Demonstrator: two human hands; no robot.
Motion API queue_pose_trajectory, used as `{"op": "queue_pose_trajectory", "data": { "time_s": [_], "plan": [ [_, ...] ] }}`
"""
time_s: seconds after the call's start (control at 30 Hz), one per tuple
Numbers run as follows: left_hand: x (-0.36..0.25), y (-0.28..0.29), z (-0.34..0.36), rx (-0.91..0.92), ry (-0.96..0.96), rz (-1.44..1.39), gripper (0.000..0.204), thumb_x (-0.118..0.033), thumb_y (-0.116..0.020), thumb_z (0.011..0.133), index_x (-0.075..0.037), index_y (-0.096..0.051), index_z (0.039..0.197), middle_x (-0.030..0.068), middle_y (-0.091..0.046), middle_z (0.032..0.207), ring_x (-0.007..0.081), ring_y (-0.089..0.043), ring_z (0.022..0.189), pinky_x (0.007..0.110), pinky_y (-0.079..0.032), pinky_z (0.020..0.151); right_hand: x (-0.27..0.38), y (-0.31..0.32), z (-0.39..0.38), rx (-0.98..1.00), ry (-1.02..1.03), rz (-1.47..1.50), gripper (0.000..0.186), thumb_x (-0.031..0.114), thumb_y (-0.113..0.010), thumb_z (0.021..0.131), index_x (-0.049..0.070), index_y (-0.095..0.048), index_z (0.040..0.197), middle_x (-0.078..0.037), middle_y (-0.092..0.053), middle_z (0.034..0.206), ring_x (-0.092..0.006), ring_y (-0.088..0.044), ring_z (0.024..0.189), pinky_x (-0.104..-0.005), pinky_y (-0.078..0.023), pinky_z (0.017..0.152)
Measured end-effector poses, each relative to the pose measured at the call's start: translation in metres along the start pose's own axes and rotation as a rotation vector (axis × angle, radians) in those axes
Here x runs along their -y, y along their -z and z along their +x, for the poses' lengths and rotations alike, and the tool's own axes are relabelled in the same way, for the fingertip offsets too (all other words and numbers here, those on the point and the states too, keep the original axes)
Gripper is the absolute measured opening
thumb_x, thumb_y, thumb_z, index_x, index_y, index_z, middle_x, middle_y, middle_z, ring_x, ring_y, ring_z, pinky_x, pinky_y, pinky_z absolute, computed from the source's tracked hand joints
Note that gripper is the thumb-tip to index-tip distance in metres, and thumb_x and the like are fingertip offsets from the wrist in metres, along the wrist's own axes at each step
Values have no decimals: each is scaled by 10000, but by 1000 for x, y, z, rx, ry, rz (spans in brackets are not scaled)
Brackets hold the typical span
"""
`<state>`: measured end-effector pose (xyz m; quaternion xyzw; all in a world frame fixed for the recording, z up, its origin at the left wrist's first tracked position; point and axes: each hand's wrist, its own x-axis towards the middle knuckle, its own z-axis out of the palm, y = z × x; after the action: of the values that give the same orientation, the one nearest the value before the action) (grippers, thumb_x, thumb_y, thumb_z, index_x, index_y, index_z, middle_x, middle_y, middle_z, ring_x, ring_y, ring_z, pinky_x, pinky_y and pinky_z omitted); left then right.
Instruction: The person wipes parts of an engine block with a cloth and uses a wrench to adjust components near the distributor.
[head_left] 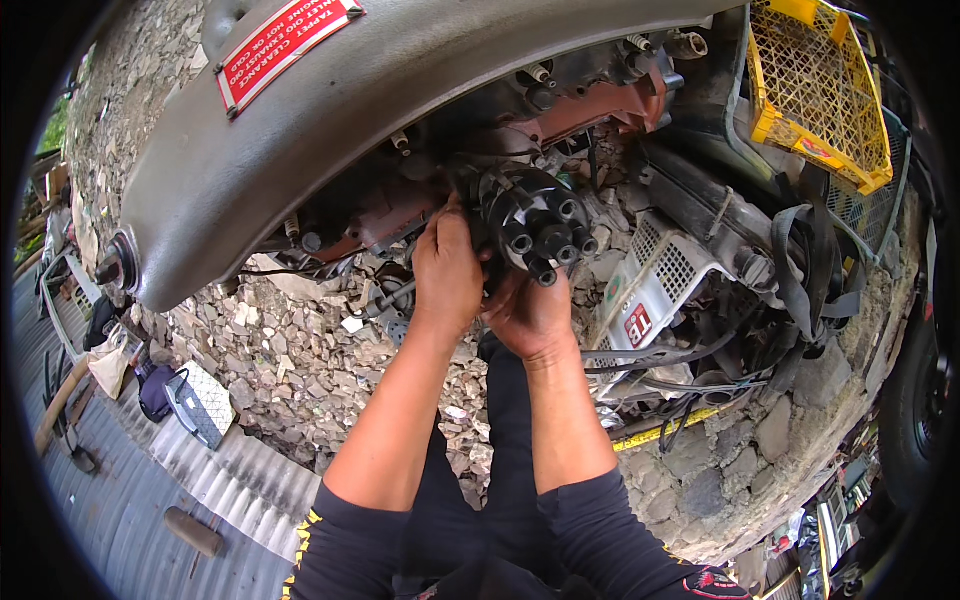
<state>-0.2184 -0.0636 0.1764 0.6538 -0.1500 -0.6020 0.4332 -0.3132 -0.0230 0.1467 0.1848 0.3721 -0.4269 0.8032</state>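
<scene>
A black distributor (530, 215), its cap ringed with several tube-like terminals, sits at the side of an engine in the middle of the view. My left hand (447, 265) grips it from the left, with fingers reaching up beside the cap toward the engine block. From below, my right hand (530, 312) is curled around its underside; several of those fingertips are hidden behind it. Above my hands curves the large grey valve cover (300, 130), carrying a red plate (290, 52). Spark plugs (540, 74) stand in a row along the cover's near edge.
Broken stones (270, 350) cover the ground beneath the engine. At right lie a white perforated plastic piece (640, 290), tangled black cables (690, 355) and a yellow crate (828, 162). Corrugated metal sheets (120, 500) with a wooden-handled tool (62, 405) are at lower left.
</scene>
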Motion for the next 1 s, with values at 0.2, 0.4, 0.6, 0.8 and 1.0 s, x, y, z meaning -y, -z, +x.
{"op": "queue_pose_trajectory", "data": {
  "time_s": [0.2, 0.4, 0.6, 0.8, 1.0],
  "plan": [
    [1, 6, -4, 29, 59, 186, 426, -311, -340, 925, 17, -605, 869, 91, -588, 706, 164, -529, 595, 324, -440, 535, 23, 10, -2, -87, 85, -319, 280, 282, -398, 900, 102, -587, 1001, -22, -600, 879, -157, -546, 716, -296, -405, 557],
    [16, 11, 7, 45, -91, 423, 359, -230, -372, 885, 44, -583, 791, 215, -589, 725, 303, -572, 750, 405, -447, 708, 28, 60, 21, -231, 336, -914, 250, 319, -500, 901, 84, -584, 914, -31, -563, 734, -122, -505, 612, -244, -333, 480],
    [11, 1, -12, 124, -65, 589, 265, -160, -391, 866, 32, -573, 886, 261, -601, 875, 404, -576, 854, 455, -456, 772, 28, 29, -5, -197, 204, -584, 304, 354, -420, 942, 78, -547, 961, -30, -541, 815, -131, -502, 655, -250, -387, 569],
    [51, -8, -37, 428, -251, 744, 277, -198, -455, 875, 37, -584, 945, 242, -604, 987, 392, -573, 950, 431, -454, 825, 29, 54, -29, -50, 190, -253, 399, 404, -428, 943, 137, -514, 1227, -44, -584, 1154, -178, -532, 1038, -349, -426, 810],
    [78, -3, -92, 466, 83, 211, 380, -248, -631, 879, 39, -594, 1126, 55, -638, 1023, 113, -557, 947, 269, -438, 853, 40, 87, -65, -195, 205, -210, 294, 238, -575, 876, 40, -555, 1093, -89, -637, 947, -213, -610, 835, -343, -488, 823]
  ]
}}
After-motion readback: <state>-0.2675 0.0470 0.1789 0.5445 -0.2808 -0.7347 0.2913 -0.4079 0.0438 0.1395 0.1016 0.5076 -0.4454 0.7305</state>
